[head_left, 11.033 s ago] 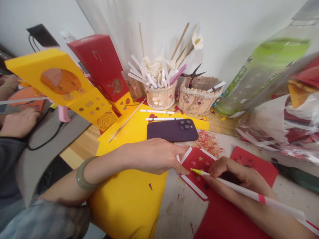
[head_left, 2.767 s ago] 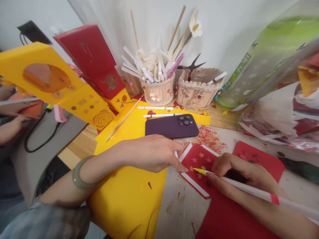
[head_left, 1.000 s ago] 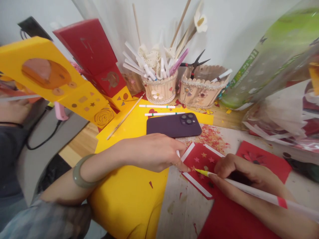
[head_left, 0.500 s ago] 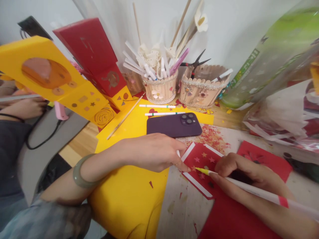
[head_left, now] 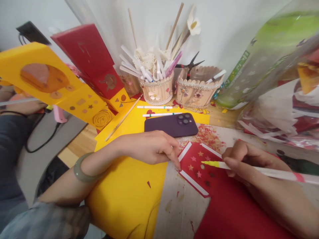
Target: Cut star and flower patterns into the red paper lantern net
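Note:
In my right hand [head_left: 251, 162] is a white pen with a pointed yellow tip [head_left: 210, 164] and a red band. Its tip hovers over or touches a red paper piece [head_left: 184, 164] with white strips along its edges; contact is unclear. Several small stars [head_left: 190, 167] and dark dots are on the red paper. My left hand [head_left: 159, 147] is closed, with curled fingertips at the paper's left corner. Whatever they may pinch is hidden. A larger red sheet [head_left: 224, 215] lies under my right forearm.
A purple phone [head_left: 164, 126] lies on a yellow sheet [head_left: 129, 196], near two white sticks [head_left: 154, 107]. Behind stand a pen basket [head_left: 157, 89] and a basket with pliers [head_left: 196, 88]. Yellow and red cutout boxes [head_left: 84, 59] lean at left. A bottle [head_left: 244, 63] stands right. Another person's arm [head_left: 15, 129] shows at left.
My left fingertip has drawn back from a star to the paper's left corner. The pen tip has lifted off toward the right and slightly up. The view has shifted slightly.

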{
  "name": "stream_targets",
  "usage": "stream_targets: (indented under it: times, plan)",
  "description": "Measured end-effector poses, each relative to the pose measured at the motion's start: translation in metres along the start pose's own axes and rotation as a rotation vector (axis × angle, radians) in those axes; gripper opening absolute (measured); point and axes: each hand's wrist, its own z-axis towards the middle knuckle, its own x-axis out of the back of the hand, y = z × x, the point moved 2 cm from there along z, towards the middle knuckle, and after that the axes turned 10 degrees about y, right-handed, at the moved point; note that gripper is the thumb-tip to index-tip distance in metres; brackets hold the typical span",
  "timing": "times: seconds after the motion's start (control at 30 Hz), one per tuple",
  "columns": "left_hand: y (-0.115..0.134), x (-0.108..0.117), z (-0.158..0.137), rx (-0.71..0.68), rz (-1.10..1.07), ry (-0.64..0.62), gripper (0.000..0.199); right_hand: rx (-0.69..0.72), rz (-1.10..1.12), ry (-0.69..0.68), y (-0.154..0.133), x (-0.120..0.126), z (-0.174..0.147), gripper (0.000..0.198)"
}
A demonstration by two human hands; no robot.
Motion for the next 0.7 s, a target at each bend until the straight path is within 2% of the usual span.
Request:
stream_targets:
  times: [0.1, 0.17, 0.27, 0.33, 0.4, 0.5, 0.57, 0.63, 0.7]
  plan:
    - [-0.003, 0.004, 0.0, 0.037, -0.097, 0.043, 0.035, -0.019, 0.124, 0.023, -0.002, -0.001, -0.002, 0.039]
    - [-0.003, 0.005, 0.0, 0.122, -0.098, 0.107, 0.033, 0.027, 0.137, 0.059, -0.004, -0.001, -0.004, 0.036]
    - [0.001, 0.004, 0.0, 0.293, -0.038, 0.218, 0.026, 0.257, -0.007, 0.244, -0.005, 0.005, -0.006, 0.023]
    - [0.005, 0.001, 0.001, 0.371, -0.006, 0.283, 0.021, 0.448, -0.181, 0.293, -0.005, 0.01, -0.004, 0.013]
    - [0.007, -0.002, 0.001, 0.435, -0.021, 0.335, 0.018, 0.577, -0.38, 0.214, -0.002, 0.014, 0.002, 0.009]
    - [0.006, -0.007, 0.001, 0.545, -0.131, 0.387, 0.018, 0.68, -0.569, 0.156, 0.001, 0.018, 0.012, 0.021]
    - [0.004, -0.011, 0.001, 0.584, -0.19, 0.404, 0.02, 0.729, -0.61, 0.094, 0.0, 0.017, 0.014, 0.025]
    - [0.003, -0.014, 0.002, 0.578, -0.223, 0.399, 0.021, 0.762, -0.625, -0.002, -0.003, 0.014, 0.013, 0.026]
    - [0.004, -0.016, 0.002, 0.559, -0.25, 0.39, 0.02, 0.789, -0.63, -0.034, -0.006, 0.011, 0.01, 0.025]
